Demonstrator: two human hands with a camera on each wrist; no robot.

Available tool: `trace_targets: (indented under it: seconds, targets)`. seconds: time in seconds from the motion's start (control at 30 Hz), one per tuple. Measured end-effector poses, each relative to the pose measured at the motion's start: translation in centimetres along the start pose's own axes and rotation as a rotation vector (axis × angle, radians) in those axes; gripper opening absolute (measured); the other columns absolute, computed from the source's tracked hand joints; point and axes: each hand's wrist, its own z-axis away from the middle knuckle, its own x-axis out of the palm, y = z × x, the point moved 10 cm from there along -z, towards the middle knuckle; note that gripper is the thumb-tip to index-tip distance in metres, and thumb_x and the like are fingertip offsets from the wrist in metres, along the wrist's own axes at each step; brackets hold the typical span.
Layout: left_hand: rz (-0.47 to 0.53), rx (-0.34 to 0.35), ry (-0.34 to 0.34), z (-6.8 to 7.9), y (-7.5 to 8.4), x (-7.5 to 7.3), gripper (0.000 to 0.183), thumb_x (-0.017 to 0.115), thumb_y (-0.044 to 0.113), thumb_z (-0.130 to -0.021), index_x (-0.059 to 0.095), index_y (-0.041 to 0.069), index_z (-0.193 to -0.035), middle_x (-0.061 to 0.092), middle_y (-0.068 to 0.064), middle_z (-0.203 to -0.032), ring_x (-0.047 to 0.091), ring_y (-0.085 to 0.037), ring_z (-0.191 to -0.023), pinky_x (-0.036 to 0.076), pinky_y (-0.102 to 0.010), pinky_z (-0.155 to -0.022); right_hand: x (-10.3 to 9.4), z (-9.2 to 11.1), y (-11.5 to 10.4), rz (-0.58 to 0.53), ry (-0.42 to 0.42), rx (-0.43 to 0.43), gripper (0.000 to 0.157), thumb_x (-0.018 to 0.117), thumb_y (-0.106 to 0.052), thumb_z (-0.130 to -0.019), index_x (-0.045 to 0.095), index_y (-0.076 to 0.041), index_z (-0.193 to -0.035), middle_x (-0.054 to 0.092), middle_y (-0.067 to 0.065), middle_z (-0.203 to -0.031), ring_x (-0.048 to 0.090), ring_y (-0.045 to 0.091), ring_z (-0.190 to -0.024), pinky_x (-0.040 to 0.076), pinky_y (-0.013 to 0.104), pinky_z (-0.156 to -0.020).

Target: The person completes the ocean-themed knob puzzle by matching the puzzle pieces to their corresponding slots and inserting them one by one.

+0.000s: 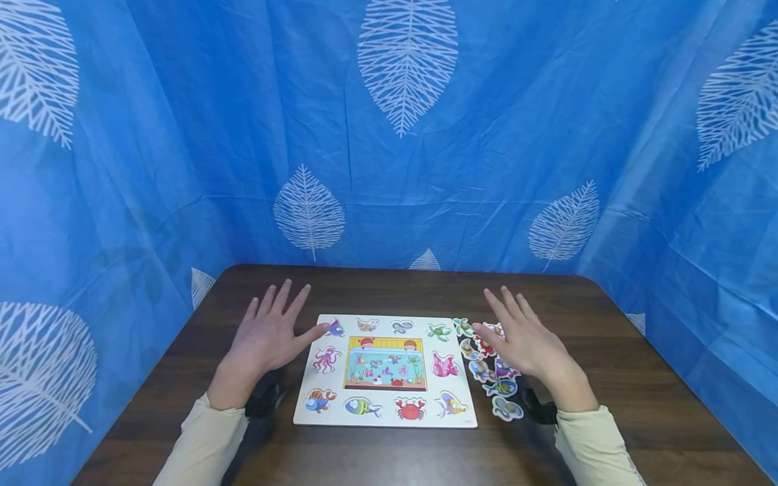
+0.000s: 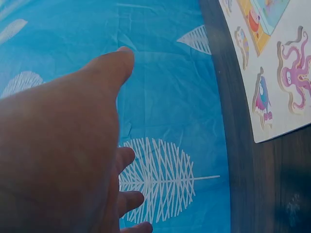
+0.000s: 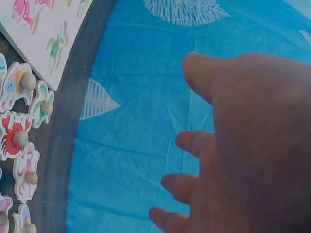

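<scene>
A white puzzle board (image 1: pixel 389 326) with sea-animal recesses and a fish-tank picture lies on the table. My left hand (image 1: pixel 263 337) is spread beside its left edge, thumb over the fish recess at the top left corner. On the other side my right hand (image 1: pixel 527 343) is spread out, its thumb and palm covering part of a group of loose puzzle pieces (image 1: pixel 501 388). Those pieces have wooden knobs; a red crab piece (image 3: pixel 14 138) and a green turtle piece (image 3: pixel 43 104) show in the right wrist view. Both hands hold nothing.
The dark wooden table (image 1: pixel 389 459) has rounded far corners. Behind it and at both sides hangs a blue curtain (image 1: pixel 401 169) with white leaf prints. The loose pieces lie close along the board's right edge, and dark wrist straps (image 1: pixel 265 399) sit below the hands.
</scene>
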Motion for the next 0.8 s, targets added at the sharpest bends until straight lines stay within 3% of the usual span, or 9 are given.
trace_targets:
  seconds: [0.17, 0.47, 0.63, 0.8]
  targets:
    - [0.044, 0.018, -0.011, 0.0, 0.1, 0.2, 0.092, 0.051, 0.068, -0.096, 0.027, 0.01, -0.164, 0.019, -0.028, -0.168, 0.019, -0.053, -0.153, 0.017, -0.07, -0.122, 0.0, -0.3, 0.0, -0.005, 0.029, -0.029, 0.082, 0.042, -0.065, -0.103, 0.027, -0.011, -0.164, 0.021, 0.027, -0.168, 0.021, 0.054, -0.152, 0.028, 0.078, -0.111]
    - [0.138, 0.029, -0.079, 0.0, 0.4, 1.0, 0.094, 0.049, 0.071, -0.096, 0.025, 0.011, -0.164, 0.019, -0.025, -0.169, 0.022, -0.05, -0.153, 0.026, -0.071, -0.118, 1.0, -0.9, -0.3, -0.002, 0.047, -0.103, 0.063, 0.064, -0.043, -0.101, 0.05, -0.012, -0.153, 0.051, 0.022, -0.154, 0.048, 0.048, -0.139, 0.046, 0.072, -0.101]
    - [0.147, 0.07, -0.044, 0.1, 1.1, 1.3, 0.092, 0.053, 0.069, -0.096, 0.029, 0.012, -0.164, 0.024, -0.023, -0.169, 0.029, -0.049, -0.151, 0.033, -0.071, -0.114, 2.0, -1.3, -0.1, -0.017, 0.022, -0.102, 0.056, 0.069, -0.035, -0.099, 0.057, -0.009, -0.147, 0.06, 0.021, -0.144, 0.056, 0.045, -0.133, 0.05, 0.067, -0.099]
    - [0.17, 0.088, -0.01, 0.3, 1.5, 1.5, 0.089, 0.057, 0.065, -0.096, 0.032, 0.013, -0.162, 0.029, -0.021, -0.167, 0.033, -0.047, -0.15, 0.033, -0.071, -0.114, 3.0, -1.9, 0.0, -0.029, 0.001, -0.11, 0.049, 0.074, -0.03, -0.097, 0.064, -0.006, -0.139, 0.067, 0.019, -0.135, 0.062, 0.042, -0.126, 0.051, 0.064, -0.1]
